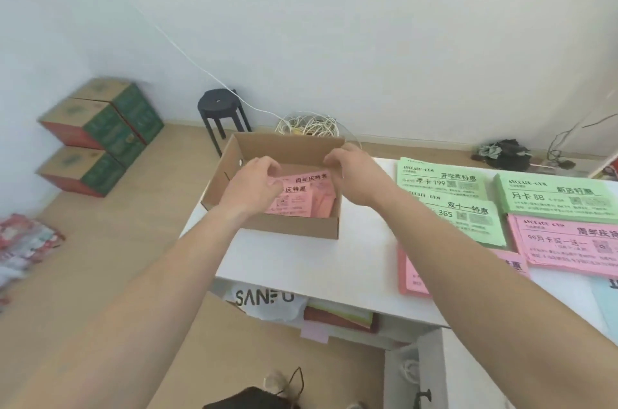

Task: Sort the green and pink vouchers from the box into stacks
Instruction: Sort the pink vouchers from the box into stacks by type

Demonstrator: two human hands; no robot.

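hovering over box (287, 228): left hand (254, 185), right hand (355, 175)

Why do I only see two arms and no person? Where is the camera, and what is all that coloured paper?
The camera sits on the person's head and looks down, so you see only their arms, as if you were them. There is just this one picture. On the white table stands an open cardboard box with pink vouchers inside. Beside it lie the sorted piles: three green stacks and two pink stacks. The left hand is inside the box, and its fingers are curled over the pink vouchers. I cannot tell whether it has pinched one yet. The right hand is at the box's right edge, curled too. Whether it grips the cardboard is not clear.
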